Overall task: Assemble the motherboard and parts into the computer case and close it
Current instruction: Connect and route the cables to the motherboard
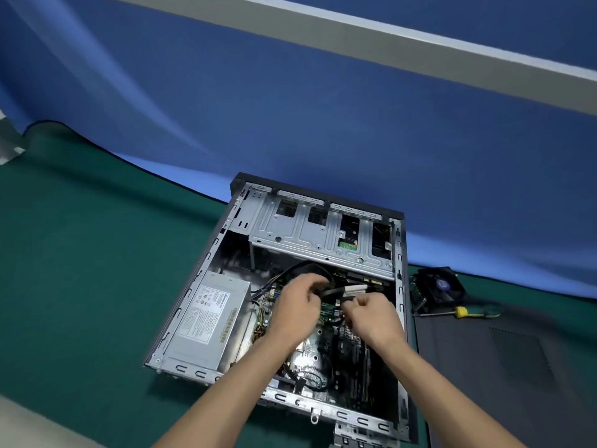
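Both your hands inside computer case [400, 253], over motherboard [326, 344]. Left hand [295, 305] fingers hold black cable [323, 291]; right hand [371, 313] fingers pinch white connector [350, 297]. Align before pressing; don't force.

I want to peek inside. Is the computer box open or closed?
Open. The case shows its insides, and its side panel lies beside it.

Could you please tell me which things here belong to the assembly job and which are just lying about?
In the job: computer case, motherboard, power supply, cable bundle gripped by the left hand and right hand, cooler fan, screwdriver, side panel.

Lying about: green mat, blue backdrop.
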`<state>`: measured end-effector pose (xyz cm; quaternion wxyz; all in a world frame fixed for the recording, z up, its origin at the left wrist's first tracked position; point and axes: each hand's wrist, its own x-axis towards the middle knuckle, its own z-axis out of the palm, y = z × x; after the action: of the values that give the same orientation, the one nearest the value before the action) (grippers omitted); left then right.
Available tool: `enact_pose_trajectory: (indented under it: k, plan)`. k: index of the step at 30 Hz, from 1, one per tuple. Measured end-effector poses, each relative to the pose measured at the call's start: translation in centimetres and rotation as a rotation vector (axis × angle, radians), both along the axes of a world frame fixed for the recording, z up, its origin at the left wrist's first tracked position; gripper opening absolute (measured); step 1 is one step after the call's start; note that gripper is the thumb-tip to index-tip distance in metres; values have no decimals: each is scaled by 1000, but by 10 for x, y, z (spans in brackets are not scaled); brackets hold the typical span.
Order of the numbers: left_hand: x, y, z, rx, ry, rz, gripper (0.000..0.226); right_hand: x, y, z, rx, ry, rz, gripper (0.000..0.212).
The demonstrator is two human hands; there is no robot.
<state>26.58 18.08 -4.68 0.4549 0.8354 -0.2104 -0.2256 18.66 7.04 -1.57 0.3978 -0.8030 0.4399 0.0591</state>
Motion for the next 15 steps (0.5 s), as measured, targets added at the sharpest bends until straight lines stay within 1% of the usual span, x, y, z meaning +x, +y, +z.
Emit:
enact_pose_trajectory:
  k: [2, 3, 5, 7, 10, 12, 15]
  plan:
    - [-1, -8, 1, -1, 42, -123, 34, 0, -1, -1, 24, -32, -9, 39]
    - [-2, -10, 0, -3, 54, -138, 30, 0, -1, -2, 26, -45, -5, 39]
    - [-3, -13, -4, -25, 63, -117, 22, -2, -2, -1, 33, -64, 15, 42]
    - [-4, -13, -10, -59, 95, -81, 19, -3, -1, -1, 110, -85, 8, 44]
    - [-3, -10, -17, -102, 189, -33, 22, -5, -1, -2, 272, -127, -108, 39]
    - [-2, -9, -19, -106, 222, -2, 20, -5, -1, -1, 352, -193, -229, 29]
    - [-1, -8, -23, -46, 167, 48, 18, -2, 1, 3, 454, -271, -371, 14]
